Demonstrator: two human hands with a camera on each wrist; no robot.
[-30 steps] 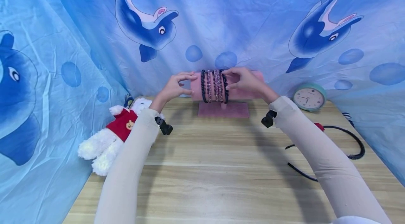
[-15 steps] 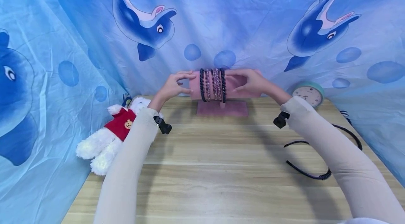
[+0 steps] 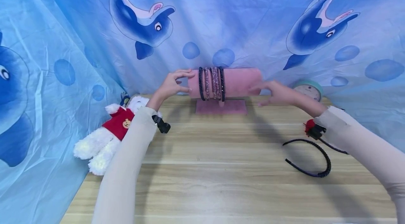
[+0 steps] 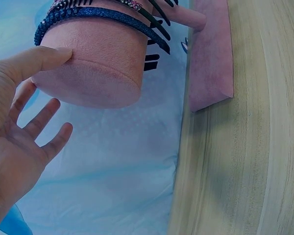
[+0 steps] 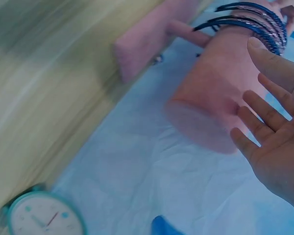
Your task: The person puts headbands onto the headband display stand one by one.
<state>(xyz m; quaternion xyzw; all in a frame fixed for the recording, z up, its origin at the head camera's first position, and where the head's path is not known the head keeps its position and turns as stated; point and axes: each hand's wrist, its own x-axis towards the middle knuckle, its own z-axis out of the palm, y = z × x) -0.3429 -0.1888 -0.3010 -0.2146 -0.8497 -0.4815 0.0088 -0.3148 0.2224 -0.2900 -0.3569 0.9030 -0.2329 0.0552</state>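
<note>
A pink velvet display stand (image 3: 242, 80) has a horizontal roll on a short post above a flat base. Several headbands (image 3: 216, 83), some dark and some with pink glitter, sit side by side around its left half. My left hand (image 3: 171, 85) holds the roll's left end, thumb on the near side and index finger behind. In the left wrist view, the thumb (image 4: 49, 56) presses the pink fabric near a dark blue headband (image 4: 100, 14), other fingers spread below. My right hand (image 3: 281, 94), blurred, is by the roll's right end with fingers apart, holding nothing.
On the wooden table (image 3: 205, 181), a black headband (image 3: 327, 157) lies at the right, beside another with a red ornament (image 3: 309, 125). A green-rimmed clock (image 3: 311, 88) stands behind. At left lies a white plush toy (image 3: 117, 125). A blue dolphin-print curtain (image 3: 253, 34) hangs behind.
My right hand has let go of the rightmost dark headband and moved right, past the roll's end. That headband has shifted left against the others. My left hand stays at the left end.
</note>
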